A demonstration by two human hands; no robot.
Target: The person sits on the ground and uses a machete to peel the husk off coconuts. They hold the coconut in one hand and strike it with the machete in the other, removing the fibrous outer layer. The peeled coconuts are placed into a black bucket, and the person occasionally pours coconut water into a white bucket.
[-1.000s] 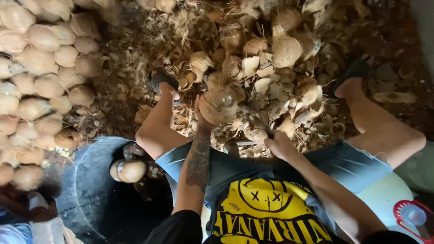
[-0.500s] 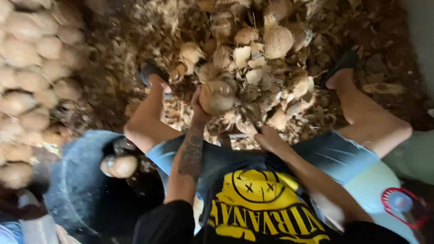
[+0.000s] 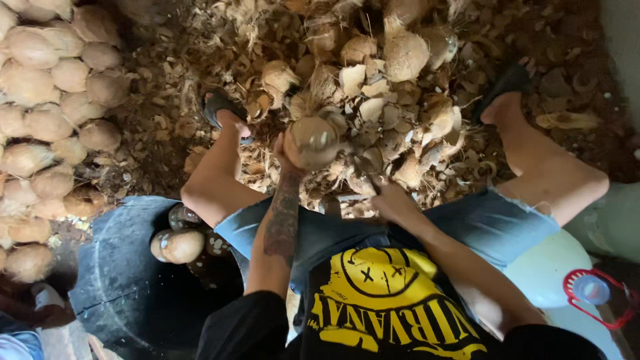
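My left hand (image 3: pixel 288 152), on a tattooed forearm, grips a husked brown coconut (image 3: pixel 315 139) and holds it upright between my knees, above a heap of husk pieces (image 3: pixel 373 100). My right hand (image 3: pixel 393 200) is lower and to the right, closed around a short dark tool (image 3: pixel 365 168) that points up towards the coconut's underside. The tool's tip is hard to make out among the husks.
Whole pale coconuts (image 3: pixel 47 100) are stacked along the left. A black tub (image 3: pixel 113 287) at lower left holds three peeled coconuts (image 3: pixel 177 245). My sandalled feet (image 3: pixel 223 110) rest on the husk-strewn ground. A pale blue container (image 3: pixel 553 267) stands at right, with a red-ringed bottle (image 3: pixel 590 290) beside it.
The coconut stays in my left hand and has shifted slightly between my knees. My right hand stays low beside it.
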